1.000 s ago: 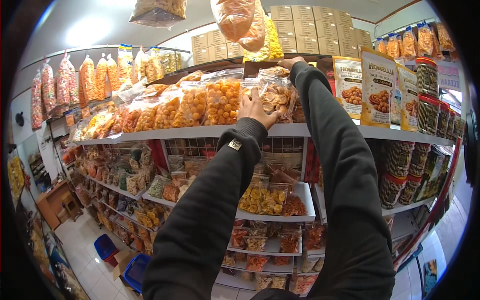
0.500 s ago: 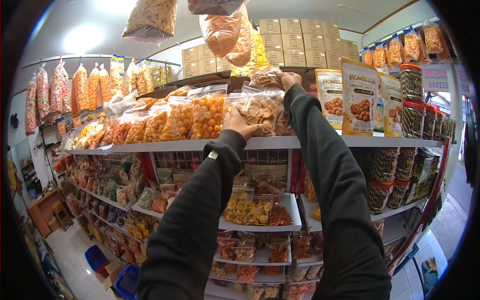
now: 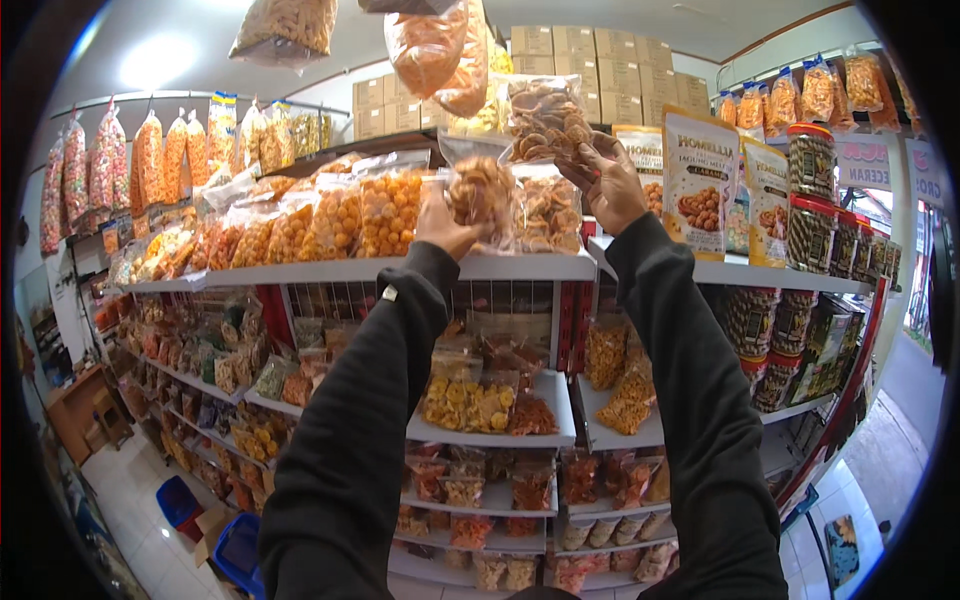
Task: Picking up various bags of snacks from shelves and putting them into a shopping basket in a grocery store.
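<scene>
The right hand [image 3: 614,185] pinches the upper chip bag [image 3: 545,115] at its lower right edge; the left hand [image 3: 447,226] clasps the lower bag [image 3: 482,192] by its left side, above the shelf [image 3: 520,268].

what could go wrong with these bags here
The raised bag of round chips, held by its lower right side in the right hand, might slip. The left hand, against another chip bag, could nudge the neighbouring bag of orange puffed balls. The right hand might also bump the upright pouches.

Right hand [image 3: 606,172] holds 1 raised bag of brown chips [image 3: 543,118]; left hand [image 3: 443,218] grips 1 clear pouch [image 3: 480,190] at the shelf [image 3: 525,267].
</scene>
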### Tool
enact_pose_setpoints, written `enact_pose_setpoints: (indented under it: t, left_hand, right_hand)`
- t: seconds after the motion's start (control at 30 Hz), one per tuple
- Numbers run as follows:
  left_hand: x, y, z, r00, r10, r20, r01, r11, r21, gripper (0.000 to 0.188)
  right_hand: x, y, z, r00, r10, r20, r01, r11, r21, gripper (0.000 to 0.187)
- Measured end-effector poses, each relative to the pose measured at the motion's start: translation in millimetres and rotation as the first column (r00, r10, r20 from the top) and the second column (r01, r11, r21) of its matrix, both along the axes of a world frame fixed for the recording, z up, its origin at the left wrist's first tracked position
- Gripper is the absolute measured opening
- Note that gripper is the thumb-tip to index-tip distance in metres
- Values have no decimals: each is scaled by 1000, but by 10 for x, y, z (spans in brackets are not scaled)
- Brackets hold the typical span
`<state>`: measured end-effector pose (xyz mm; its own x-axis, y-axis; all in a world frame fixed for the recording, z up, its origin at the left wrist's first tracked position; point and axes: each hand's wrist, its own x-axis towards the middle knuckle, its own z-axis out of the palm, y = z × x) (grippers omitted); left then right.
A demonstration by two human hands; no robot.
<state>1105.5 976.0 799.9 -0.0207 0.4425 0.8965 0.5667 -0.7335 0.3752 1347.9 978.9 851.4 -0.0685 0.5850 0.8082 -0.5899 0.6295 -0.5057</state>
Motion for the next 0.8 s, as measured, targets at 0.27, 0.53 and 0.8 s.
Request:
enact_pose_setpoints:
  t: [0.27,0.53,0.8]
  left_hand:
    - [313,-622,-460,750,-635,184,635,770,66,73]
    - [98,-1714,-2262,340,-385,858,802,595,-51,63]
    - [-71,-3179,-3993,609,42,792,446,808,-386,94]
  right_hand:
    - [12,-710,-1058,982,161,102,-160,987,-19,37]
    - [-110,-1310,-2715,872,415,259,-273,852,-447,38]
    - [-611,-2151,-4014,634,703,322,-344,630,-696,35]
